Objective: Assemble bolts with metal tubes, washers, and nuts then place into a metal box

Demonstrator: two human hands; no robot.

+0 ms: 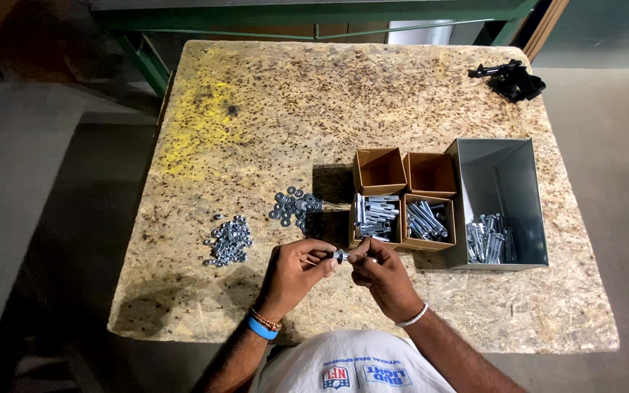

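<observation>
Four small cardboard boxes (402, 200), two holding bolts and two empty; one metal bin (502, 200); two loose piles, nuts (228, 241) and washers (296, 206); two hands (340, 269).

four brown cardboard boxes (402, 200), grey metal bin (500, 200)

Small silver bolt (341, 255), level, pinched between both hands' fingertips

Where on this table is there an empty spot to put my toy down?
The far half of the table is bare, between the yellow stain and the black clamp. The near right corner, in front of the metal bin, is bare too. It is crowded mid-table: nuts, washers, cardboard boxes, and both hands, left hand and right hand.
</observation>
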